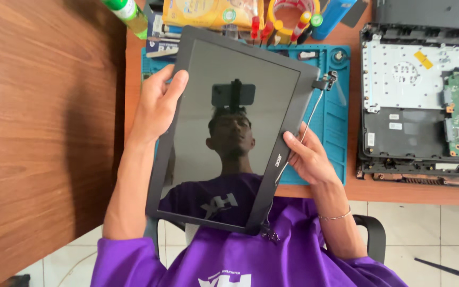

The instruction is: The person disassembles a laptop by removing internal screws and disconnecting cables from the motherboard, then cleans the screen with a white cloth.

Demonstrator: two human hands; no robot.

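Observation:
A detached laptop screen panel (229,133) with a dark bezel is held up over my lap, tilted, its glossy face reflecting a person in a purple shirt. My left hand (155,106) grips its left edge, thumb on the glass side. My right hand (306,157) holds the bezel's right edge near the hinge end. A metal hinge (328,81) and a thin cable (309,119) hang off the panel's upper right corner. Another hinge (269,234) dangles at its lower corner.
A blue work mat (333,133) lies on the wooden desk (43,133) under the panel. An opened laptop base (421,101) with a green circuit board sits at right. Screwdrivers (285,29), a green bottle (128,16) and a yellow packet (208,11) line the far edge.

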